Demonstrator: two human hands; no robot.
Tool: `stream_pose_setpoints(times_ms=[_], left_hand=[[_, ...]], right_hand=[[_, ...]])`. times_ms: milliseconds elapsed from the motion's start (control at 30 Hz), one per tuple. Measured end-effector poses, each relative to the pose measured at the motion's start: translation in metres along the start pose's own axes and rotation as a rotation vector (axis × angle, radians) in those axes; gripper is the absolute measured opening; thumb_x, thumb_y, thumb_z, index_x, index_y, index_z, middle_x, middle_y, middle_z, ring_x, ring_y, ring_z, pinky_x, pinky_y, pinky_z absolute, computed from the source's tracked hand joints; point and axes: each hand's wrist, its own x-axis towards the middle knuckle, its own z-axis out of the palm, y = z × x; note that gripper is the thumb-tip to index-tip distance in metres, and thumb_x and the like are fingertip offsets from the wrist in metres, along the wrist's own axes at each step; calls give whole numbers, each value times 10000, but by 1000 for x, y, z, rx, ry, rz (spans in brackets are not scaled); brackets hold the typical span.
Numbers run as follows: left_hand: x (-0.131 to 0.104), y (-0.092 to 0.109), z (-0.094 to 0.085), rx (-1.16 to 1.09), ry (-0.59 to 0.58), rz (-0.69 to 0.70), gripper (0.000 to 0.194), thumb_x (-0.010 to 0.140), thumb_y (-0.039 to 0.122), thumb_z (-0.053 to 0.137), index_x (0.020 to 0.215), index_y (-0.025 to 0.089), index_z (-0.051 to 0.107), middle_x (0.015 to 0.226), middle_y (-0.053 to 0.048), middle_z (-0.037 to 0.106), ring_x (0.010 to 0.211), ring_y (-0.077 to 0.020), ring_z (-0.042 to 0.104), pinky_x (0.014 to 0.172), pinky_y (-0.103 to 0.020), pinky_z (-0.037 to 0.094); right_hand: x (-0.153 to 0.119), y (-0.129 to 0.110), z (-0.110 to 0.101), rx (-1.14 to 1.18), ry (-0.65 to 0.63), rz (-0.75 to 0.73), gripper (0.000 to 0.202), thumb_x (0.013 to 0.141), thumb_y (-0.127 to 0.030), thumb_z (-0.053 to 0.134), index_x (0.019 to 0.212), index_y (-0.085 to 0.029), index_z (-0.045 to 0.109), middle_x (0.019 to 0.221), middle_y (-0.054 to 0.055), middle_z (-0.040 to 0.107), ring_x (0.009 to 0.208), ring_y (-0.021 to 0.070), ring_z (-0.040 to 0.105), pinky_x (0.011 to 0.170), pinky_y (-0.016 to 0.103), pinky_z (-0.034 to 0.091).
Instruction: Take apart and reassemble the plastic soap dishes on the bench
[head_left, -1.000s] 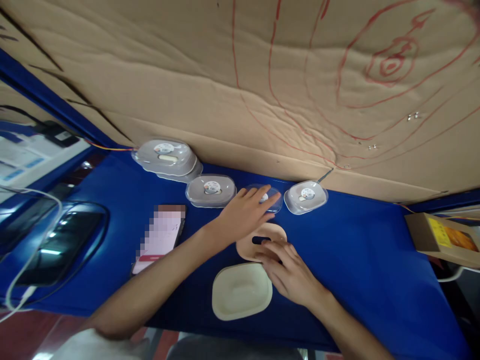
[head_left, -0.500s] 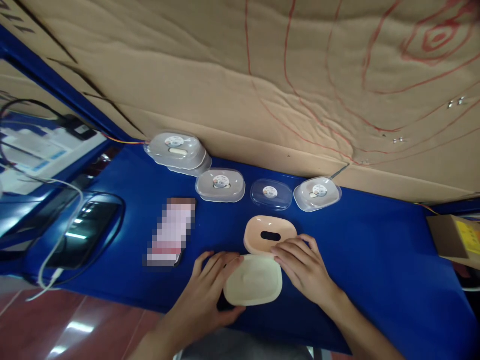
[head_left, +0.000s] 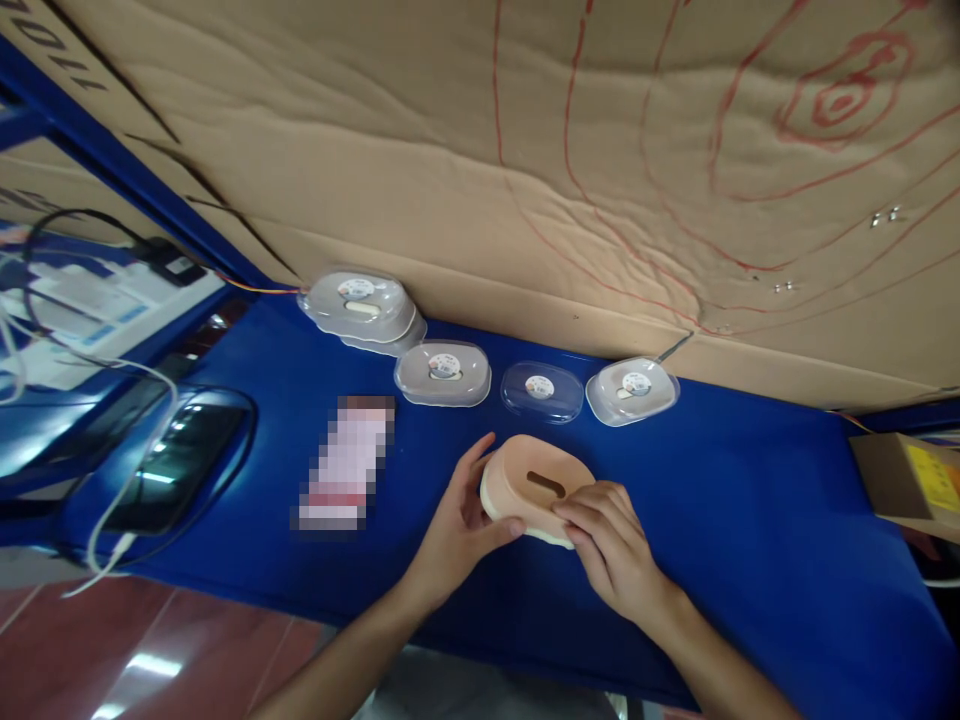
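A peach oval soap dish (head_left: 531,462) with a long slot sits on top of a cream dish (head_left: 490,501), whose rim shows along the left end and front edge. My left hand (head_left: 461,535) wraps round the left end of the pair, its thumb at the front and fingers behind. With its fingertips closed on the peach dish's right front edge, my right hand (head_left: 616,545) partly covers that side. Behind them lie a clear plastic lid (head_left: 541,391) with a round label and white dishes under clear lids, one to the left (head_left: 443,373) and one to the right (head_left: 632,390).
More lidded dishes (head_left: 361,305) are stacked at the back left against the cardboard wall (head_left: 420,200). A phone with a blurred screen (head_left: 347,462) lies left of my hands. Farther left are a dark phone (head_left: 176,468) and a white cable (head_left: 97,530). A cardboard box (head_left: 892,485) stands right.
The cream dish has moved forward and now lies beneath the peach dish. My left hand has moved up with it and turned; my right hand stays at the peach dish's edge.
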Motion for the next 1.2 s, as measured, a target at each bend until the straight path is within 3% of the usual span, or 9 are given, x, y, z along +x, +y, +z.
stream_pose_setpoints(times_ms=[200,300,400,500,633,800,967,1100,1200], left_hand=[[-10,4,1,-178,25,-120,1000,725,381,963,1578,306,445,1497,-120,638,1398,-347,588,1177,-452,469],[-18,13,-1,-204,93,-200,946,742,347,950,1559,302,474,1392,-112,715,1338,-335,640,1157,-448,484],[-28,21,-6,-225,157,-208,938,713,334,960,1535,312,510,1382,-107,725,1341,-339,638,1140,-429,497],[-39,26,-11,-240,200,-202,974,729,324,942,1576,336,462,1426,-108,700,1325,-348,649,1084,-428,539],[-48,26,-15,-293,226,-222,968,744,309,921,1587,345,446,1450,-106,682,1292,-346,671,1018,-410,578],[-50,24,-14,-352,229,-225,937,733,286,920,1560,352,486,1466,-105,670,1284,-347,675,1006,-412,581],[-43,18,-13,-374,152,-245,940,735,270,930,1561,351,490,1511,-116,638,1309,-357,660,1023,-419,569],[-34,14,-15,-442,94,-240,779,895,504,803,1576,320,472,1582,-133,570,1422,-385,564,1062,-501,552],[-31,14,-15,-460,55,-237,705,986,613,647,1584,288,460,1597,-149,548,1462,-392,518,1063,-519,546]], right_hand=[[-4,1,2,8,-110,-46,334,1046,-157,536,1362,-230,620,1120,88,768,1038,249,716,935,442,550],[-1,15,2,11,-64,-15,392,1080,-282,477,1457,-234,572,1276,131,731,1197,302,693,1001,495,562],[20,40,3,-122,-6,109,476,1095,-276,432,1569,-264,460,1516,142,602,1419,324,566,1138,554,495],[48,66,7,-293,-118,122,564,1096,-297,486,1637,-239,341,1653,159,454,1559,337,393,1252,617,351],[63,80,18,-323,-157,98,496,1061,-338,581,1537,-231,487,1543,171,554,1494,370,462,1216,651,373],[48,72,25,-263,-93,129,445,942,-417,749,1324,-224,626,1264,156,618,1360,403,540,1124,668,445],[42,55,9,-121,9,205,384,1035,-416,583,1362,-225,519,1322,160,562,1228,293,629,961,449,604],[32,24,-3,20,-139,131,519,988,-480,640,1429,-231,525,1415,164,549,1312,305,601,1033,429,583],[23,6,-1,33,-268,42,598,954,-381,706,1502,-251,502,1488,155,523,1404,318,523,1133,471,517]])
